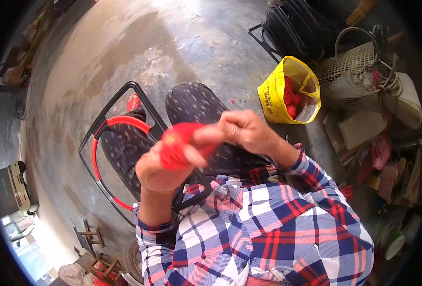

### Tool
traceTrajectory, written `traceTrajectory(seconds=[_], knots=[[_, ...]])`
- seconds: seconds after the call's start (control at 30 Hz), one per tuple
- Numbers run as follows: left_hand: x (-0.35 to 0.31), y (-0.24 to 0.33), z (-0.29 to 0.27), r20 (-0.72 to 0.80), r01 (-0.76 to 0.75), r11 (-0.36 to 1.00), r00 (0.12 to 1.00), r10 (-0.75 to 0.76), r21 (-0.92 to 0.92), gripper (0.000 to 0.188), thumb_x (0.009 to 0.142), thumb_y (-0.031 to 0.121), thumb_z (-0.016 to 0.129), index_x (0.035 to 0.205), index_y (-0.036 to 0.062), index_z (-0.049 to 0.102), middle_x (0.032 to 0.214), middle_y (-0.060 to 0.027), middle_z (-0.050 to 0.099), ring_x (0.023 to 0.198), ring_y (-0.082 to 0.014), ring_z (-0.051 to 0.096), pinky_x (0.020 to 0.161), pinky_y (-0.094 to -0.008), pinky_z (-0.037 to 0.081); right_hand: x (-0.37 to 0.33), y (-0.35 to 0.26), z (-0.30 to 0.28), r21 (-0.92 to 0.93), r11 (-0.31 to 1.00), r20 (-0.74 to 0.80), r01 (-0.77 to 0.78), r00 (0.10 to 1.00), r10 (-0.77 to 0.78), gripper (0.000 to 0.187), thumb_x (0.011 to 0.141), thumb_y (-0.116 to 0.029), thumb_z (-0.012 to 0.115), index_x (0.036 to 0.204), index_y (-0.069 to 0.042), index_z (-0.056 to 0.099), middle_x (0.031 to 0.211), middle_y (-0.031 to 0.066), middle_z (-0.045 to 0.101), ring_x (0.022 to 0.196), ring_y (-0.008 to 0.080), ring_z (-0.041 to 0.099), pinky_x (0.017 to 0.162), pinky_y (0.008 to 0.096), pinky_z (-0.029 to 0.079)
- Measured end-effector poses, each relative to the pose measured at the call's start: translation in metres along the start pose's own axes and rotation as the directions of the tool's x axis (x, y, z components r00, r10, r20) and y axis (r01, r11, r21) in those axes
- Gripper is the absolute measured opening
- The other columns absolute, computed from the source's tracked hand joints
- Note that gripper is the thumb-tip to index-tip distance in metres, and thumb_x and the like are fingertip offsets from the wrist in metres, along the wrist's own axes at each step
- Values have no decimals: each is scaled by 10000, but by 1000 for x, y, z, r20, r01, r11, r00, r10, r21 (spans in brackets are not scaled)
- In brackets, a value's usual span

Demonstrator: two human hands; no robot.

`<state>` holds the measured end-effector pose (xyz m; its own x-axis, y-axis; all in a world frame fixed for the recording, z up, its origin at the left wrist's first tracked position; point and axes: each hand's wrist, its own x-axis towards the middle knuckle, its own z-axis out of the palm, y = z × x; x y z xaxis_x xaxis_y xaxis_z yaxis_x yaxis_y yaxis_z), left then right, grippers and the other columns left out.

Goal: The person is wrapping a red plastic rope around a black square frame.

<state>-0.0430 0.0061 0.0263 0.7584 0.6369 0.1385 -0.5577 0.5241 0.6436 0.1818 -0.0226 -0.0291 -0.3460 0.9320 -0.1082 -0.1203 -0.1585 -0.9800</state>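
Over my lap, my left hand (155, 170) is closed around a bundle of red cord or strip (174, 145), which wraps about its fingers and is partly blurred by motion. Just right of the bundle, my right hand (250, 132) is closed in a pinch at the left fingertips; what it pinches is hidden. A black metal frame (134, 86) leans across my left leg. Inside it is a black ring with red wrapping (95, 157) along parts of its curve.
A yellow bag (273, 102) holding red bundles (291, 99) stands on the floor to the right. Behind it are stacked black frames (292, 33) and a mesh basket (349, 71). Mixed scraps lie at the right; small wooden stools (105, 269) stand at lower left.
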Motion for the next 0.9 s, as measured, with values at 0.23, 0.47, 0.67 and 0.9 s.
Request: traceTrajectory(seconds=[0.23,0.47,0.67,0.9], knots=[[2,-25,-19,-111,-158,987,982,154,-32,592,908,312,381,1308,-90,553,1485,-300,401,1372,-362,419,1159,-467,260,-15,-18,28,-129,990,93,58,995,-46,248,989,-220,596,860,-8,609,661,84,588,610,149,571,587,302,452],[4,-21,-8,-167,-40,990,986,17,-135,682,853,348,394,1379,-76,489,1492,-312,382,1372,-408,416,1158,-492,277,-16,-28,25,263,960,230,-92,973,30,298,992,-252,591,1124,14,612,820,21,625,735,81,564,656,230,455],[5,-28,-12,-170,-50,999,984,47,-16,578,868,259,550,1354,-51,513,1391,-277,515,1333,-380,469,1151,-483,301,-17,-25,25,330,936,256,-122,966,36,369,957,-212,644,1222,31,559,937,52,630,868,101,578,797,257,478],[4,-36,-6,-434,-68,998,899,65,8,266,971,200,585,1168,22,591,1035,-106,636,1018,-238,613,874,-377,489,-17,-17,30,292,955,220,-53,976,-13,322,932,-138,667,1197,20,572,989,23,617,942,96,588,872,264,482]])
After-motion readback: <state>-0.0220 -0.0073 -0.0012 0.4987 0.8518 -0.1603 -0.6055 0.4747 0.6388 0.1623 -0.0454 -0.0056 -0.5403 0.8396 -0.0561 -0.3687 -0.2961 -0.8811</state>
